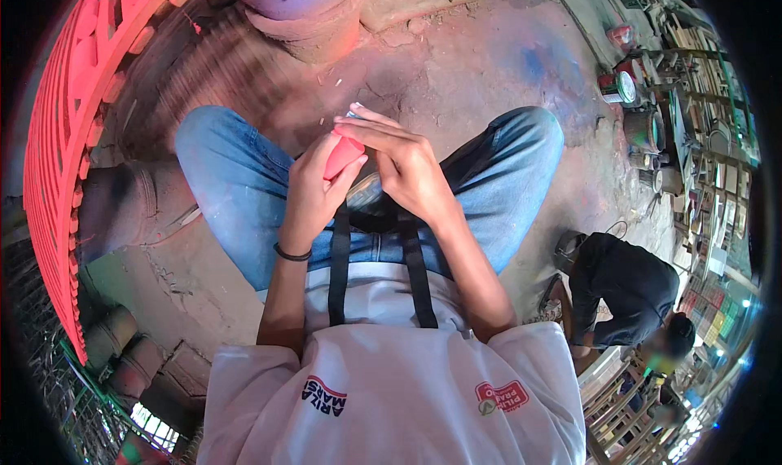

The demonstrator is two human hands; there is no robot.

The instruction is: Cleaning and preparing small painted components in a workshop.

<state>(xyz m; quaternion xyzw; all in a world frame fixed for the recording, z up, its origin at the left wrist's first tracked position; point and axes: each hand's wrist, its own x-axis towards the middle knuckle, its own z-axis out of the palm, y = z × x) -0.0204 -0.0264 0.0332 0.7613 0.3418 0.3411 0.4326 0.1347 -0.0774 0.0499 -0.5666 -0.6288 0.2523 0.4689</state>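
Between my raised knees, my left hand (314,187) is closed around a small red object (344,157), whose exact kind I cannot tell. My right hand (400,159) reaches over from the other side, its extended fingers lying across the top of that object. A small bluish-white bit (352,114) shows by the right fingertips; whether it is held is unclear. A dark band circles my left wrist. Below the hands, a dark round-edged thing lies in my lap, partly hidden, with black straps hanging over it.
A red slatted piece (55,177) curves along the left. A large round pot-like container (305,22) stands ahead. Paint cans (617,87) and wooden pieces line the right side. A person in dark clothes (623,288) bends over at the lower right.
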